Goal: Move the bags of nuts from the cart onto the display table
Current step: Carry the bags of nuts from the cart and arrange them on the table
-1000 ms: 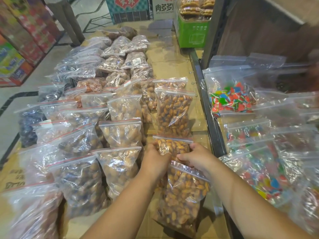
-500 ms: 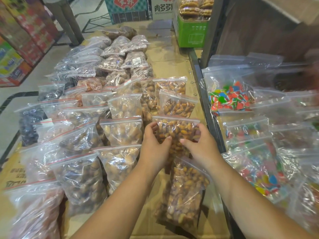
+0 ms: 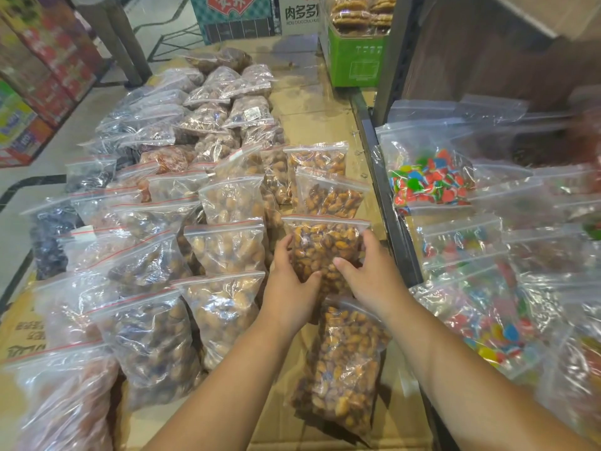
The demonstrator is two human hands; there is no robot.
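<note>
You: L hand (image 3: 289, 288) + R hand (image 3: 370, 275) each grip a side of nut bag (image 3: 325, 245) | bag btwn yr hands, over table (image 3: 312, 102) R column, zip end away frm you | far bag (image 3: 331, 196) just behind.

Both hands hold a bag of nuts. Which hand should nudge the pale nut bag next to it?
Probably the left. The left hand grips the held bag on its left side, right beside the pale nut bag. The right hand grips the other side, so it would have to cross over.
</note>
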